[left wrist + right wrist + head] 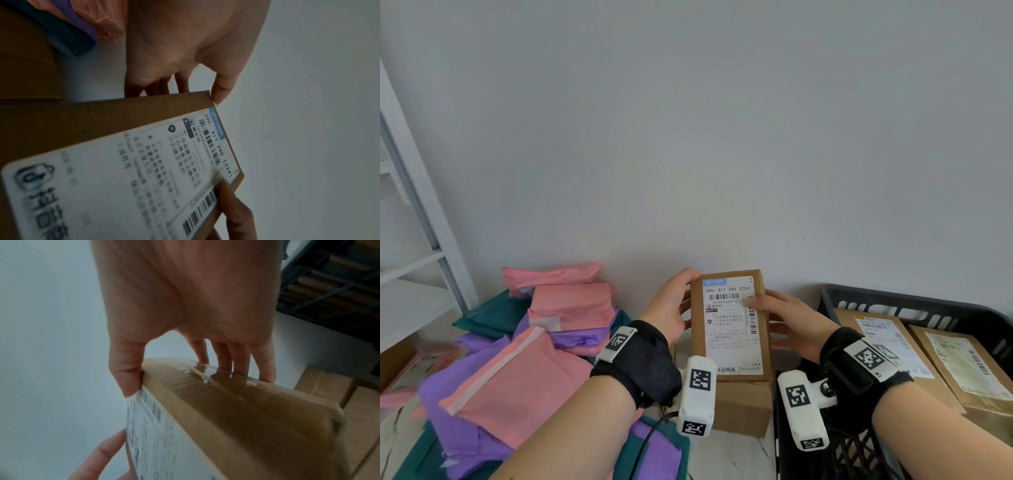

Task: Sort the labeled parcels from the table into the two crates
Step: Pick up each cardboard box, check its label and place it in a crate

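A brown cardboard box (731,329) with a white shipping label on its top face is held up between both hands, above the table's middle. My left hand (673,306) grips its left side, thumb on the top far corner and fingers underneath. On the box's right side my right hand (789,318) has its thumb on the label and its fingers curled behind. The left wrist view shows the box (127,162) with my left hand (180,56) at its edge. From the right wrist, the box (236,415) shows its taped side under my right hand (195,321).
A heap of pink, purple and teal soft parcels (517,359) covers the table's left. A black crate (914,315) at right holds labeled cardboard boxes (914,349). Another brown box (743,407) stands under the held one. A white shelf (410,240) is at far left.
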`<state>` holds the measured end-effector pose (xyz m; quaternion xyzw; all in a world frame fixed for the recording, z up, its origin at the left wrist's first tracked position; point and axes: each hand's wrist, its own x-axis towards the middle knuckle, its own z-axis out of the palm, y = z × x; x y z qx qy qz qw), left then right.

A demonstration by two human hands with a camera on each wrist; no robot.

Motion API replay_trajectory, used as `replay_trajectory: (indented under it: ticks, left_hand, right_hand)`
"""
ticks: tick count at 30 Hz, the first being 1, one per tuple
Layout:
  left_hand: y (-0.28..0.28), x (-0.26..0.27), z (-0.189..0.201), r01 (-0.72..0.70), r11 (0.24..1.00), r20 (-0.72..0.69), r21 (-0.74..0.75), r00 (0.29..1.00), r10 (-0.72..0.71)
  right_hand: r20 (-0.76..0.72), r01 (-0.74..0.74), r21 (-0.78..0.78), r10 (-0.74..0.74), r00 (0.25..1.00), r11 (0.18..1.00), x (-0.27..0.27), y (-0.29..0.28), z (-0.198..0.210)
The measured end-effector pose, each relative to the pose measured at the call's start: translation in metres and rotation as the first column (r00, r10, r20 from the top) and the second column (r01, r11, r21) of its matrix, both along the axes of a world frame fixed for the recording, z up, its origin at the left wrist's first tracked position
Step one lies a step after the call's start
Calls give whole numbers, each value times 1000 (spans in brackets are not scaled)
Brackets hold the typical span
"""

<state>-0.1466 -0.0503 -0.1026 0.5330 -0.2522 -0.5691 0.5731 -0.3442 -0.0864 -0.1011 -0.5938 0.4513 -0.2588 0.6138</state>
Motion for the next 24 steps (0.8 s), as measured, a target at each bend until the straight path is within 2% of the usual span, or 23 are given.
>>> replay_trajectory:
  ticks: [5,12,18,24]
  left_hand:
    - [-8,4,-2,40,999,-30,-33,999,-41]
    - [-31,-26,19,181,982,-121,-57,975,-186]
    - [-54,-74,25,347,934,-114,-82,928,-355]
    - [-56,-148,29,461,881,-187,-105,861,-473]
  right_hand:
    - [83,47,29,-49,995,998,-9,4,5]
    - [177,241,19,-241,954,970,-35,15,17]
    - [172,447,26,-445,879,894,-81,31,24]
    - [166,619,-54,-604,780,784,-151,56,32]
